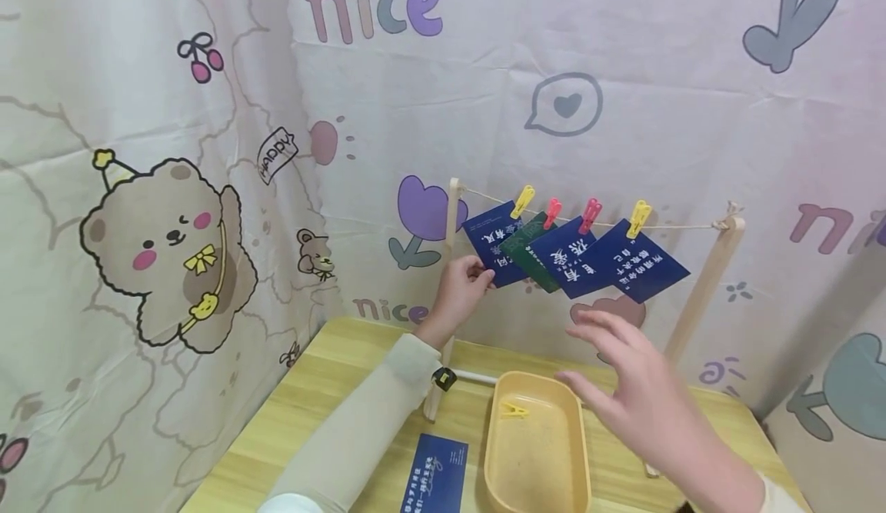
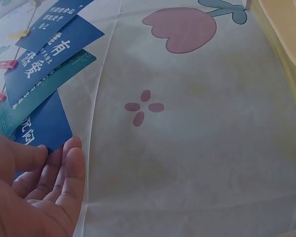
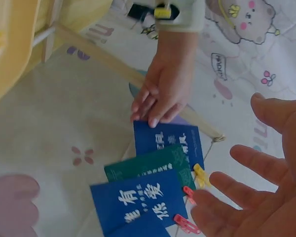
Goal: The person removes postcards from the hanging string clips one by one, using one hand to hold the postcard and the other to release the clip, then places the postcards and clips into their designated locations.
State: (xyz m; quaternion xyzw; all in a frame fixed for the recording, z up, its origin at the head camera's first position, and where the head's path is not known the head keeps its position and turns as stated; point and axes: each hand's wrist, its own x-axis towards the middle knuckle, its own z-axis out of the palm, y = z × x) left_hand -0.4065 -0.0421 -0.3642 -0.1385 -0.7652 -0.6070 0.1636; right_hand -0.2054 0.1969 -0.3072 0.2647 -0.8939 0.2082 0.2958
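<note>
Four cards hang from clothespins on a string: a blue card (image 1: pixel 487 230) at the left, a green card (image 1: pixel 536 265), another blue card (image 1: pixel 564 263) and a blue card (image 1: pixel 647 271) at the right, each overlapping its neighbour. My left hand (image 1: pixel 460 291) pinches the lower corner of the leftmost card; in the left wrist view its thumb lies in front and the fingers behind. That card's top meets a yellow clothespin (image 1: pixel 523 201). A red clothespin (image 1: pixel 553 213), a pink one and a yellow one (image 1: pixel 639 219) follow. My right hand (image 1: pixel 637 378) hovers below the right-hand cards, fingers spread, holding nothing.
The string (image 1: pixel 681 227) runs between two wooden posts (image 1: pixel 702 298). Under it stands a yellow tray (image 1: pixel 490 451) with a yellow clothespin (image 1: pixel 514 410) inside. Left of the tray, a blue card (image 1: pixel 436 471) lies on the wooden table (image 1: pixel 277 444). A patterned cloth hangs behind.
</note>
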